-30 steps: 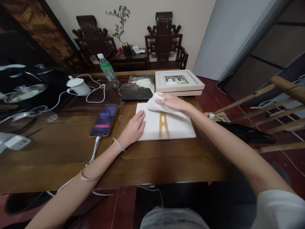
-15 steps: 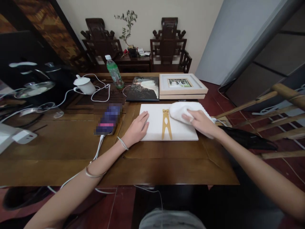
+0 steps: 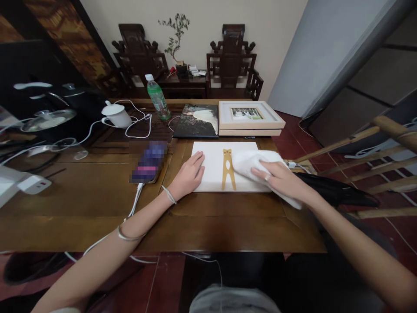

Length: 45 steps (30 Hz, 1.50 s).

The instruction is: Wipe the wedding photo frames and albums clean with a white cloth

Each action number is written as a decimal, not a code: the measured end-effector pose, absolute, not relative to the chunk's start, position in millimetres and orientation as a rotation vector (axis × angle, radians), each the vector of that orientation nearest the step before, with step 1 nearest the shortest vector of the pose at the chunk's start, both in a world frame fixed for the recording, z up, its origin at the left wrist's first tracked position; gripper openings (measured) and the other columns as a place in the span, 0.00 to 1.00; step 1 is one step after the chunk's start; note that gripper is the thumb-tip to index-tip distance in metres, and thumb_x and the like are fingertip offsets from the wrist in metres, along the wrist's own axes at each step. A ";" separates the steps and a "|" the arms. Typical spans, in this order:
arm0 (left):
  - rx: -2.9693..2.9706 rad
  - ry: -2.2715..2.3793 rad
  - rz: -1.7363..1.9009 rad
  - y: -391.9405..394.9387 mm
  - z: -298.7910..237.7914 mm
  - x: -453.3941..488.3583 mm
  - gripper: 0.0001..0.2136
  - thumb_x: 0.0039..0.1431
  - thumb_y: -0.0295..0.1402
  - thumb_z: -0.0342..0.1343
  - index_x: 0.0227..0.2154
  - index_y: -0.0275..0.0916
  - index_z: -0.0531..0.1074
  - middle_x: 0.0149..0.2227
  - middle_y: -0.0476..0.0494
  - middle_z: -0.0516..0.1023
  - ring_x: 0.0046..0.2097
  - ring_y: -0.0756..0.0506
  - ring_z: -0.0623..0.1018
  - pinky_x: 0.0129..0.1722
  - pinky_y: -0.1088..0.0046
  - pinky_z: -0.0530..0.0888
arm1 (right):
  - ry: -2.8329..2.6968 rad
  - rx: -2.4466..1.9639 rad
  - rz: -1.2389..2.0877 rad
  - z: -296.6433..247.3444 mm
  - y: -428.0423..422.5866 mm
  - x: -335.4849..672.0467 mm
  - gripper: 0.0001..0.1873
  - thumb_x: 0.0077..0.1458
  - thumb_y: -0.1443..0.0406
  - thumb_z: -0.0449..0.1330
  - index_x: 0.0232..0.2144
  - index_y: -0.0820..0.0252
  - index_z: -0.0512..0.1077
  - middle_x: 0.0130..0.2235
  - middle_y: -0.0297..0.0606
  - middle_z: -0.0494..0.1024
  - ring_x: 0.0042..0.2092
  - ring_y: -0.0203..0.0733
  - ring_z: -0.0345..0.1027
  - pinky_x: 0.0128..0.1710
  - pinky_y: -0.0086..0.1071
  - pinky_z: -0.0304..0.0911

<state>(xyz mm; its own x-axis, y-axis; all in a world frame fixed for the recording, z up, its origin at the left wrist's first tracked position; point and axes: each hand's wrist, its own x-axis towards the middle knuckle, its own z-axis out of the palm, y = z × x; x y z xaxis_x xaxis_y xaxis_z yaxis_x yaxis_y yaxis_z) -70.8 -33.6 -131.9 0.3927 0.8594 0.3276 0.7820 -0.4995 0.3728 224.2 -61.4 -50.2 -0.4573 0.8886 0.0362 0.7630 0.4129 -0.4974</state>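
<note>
A white board [image 3: 211, 167] lies flat on the wooden table, with a tan cat-shaped figure [image 3: 227, 169] down its middle. My left hand [image 3: 189, 174] rests flat on the board's left edge, fingers stretched out. Over the right part of the board, my right hand [image 3: 280, 177] presses on a bunched white cloth [image 3: 252, 163] and grips it. The cloth covers the board's right side and hangs past its lower right corner. Its near edge lies beside the tan figure.
Beyond the board are a dark photo panel [image 3: 197, 121] and stacked picture frames [image 3: 252, 130]. A green bottle [image 3: 158, 100], a lidded white cup [image 3: 117, 114] and a charging phone [image 3: 148, 163] stand or lie to the left. A wooden chair [image 3: 345, 139] is at the right.
My right hand has moved the cloth toward me and slightly right across the board. My left hand keeps its place on the left edge.
</note>
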 end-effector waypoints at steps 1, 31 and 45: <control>2.480 1.479 0.733 -33.4 -131.9 -70.8 0.22 0.65 0.33 0.40 0.57 0.26 0.62 0.62 0.28 0.62 0.65 0.37 0.59 0.64 0.56 0.57 | -2.317 -1.433 0.549 -54.3 -48.8 212.1 0.19 0.63 0.54 0.45 0.26 0.56 0.64 0.32 0.39 0.73 0.36 0.46 0.67 0.40 0.39 0.59; 1.804 1.639 1.149 -32.3 -129.9 -69.1 0.23 0.55 0.37 0.55 0.53 0.34 0.66 0.54 0.33 0.72 0.55 0.34 0.70 0.57 0.49 0.63 | -2.482 -1.184 0.424 -87.4 -92.2 240.7 0.08 0.62 0.63 0.50 0.32 0.55 0.68 0.59 0.42 0.68 0.58 0.58 0.63 0.60 0.65 0.43; 1.293 1.085 1.405 -85.5 -34.0 -44.1 0.26 0.63 0.42 0.46 0.63 0.42 0.52 0.54 0.38 0.71 0.58 0.35 0.70 0.54 0.53 0.70 | -2.209 -1.099 0.132 -74.8 -102.8 199.4 0.10 0.56 0.55 0.58 0.32 0.55 0.69 0.54 0.48 0.72 0.59 0.58 0.60 0.59 0.60 0.51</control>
